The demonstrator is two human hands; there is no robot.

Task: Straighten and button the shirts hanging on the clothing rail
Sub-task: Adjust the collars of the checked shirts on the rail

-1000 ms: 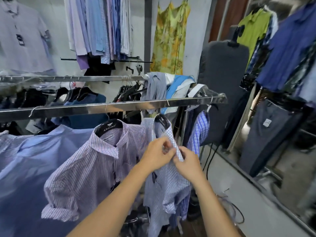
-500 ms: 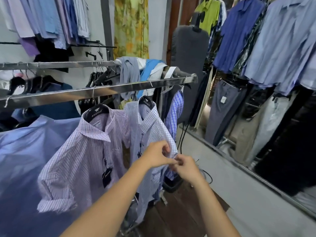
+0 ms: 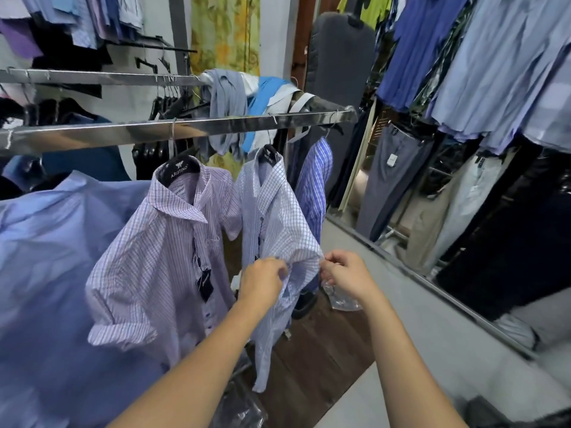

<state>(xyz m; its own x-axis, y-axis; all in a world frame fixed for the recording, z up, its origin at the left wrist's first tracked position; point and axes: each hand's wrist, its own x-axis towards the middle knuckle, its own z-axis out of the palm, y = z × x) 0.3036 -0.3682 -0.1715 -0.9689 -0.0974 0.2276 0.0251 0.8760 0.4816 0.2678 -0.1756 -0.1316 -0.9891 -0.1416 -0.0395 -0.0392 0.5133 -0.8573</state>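
White-and-blue small-check short-sleeved shirt (image 3: 272, 217) hung at frame centre from flat chrome clothing rail (image 3: 185, 131). Left hand (image 3: 262, 281) and right hand (image 3: 346, 274) each pinched its sleeve hem. Risk judged: hard tug could slide shirt off black hanger (image 3: 269, 154).

A clothing shop. Shirts (image 3: 173, 257) with price tags (image 3: 204, 284) hang on branded hangers (image 3: 180, 169) along steel rails (image 3: 185, 131); trousers (image 3: 392, 180) and more shirts line the wall racks.
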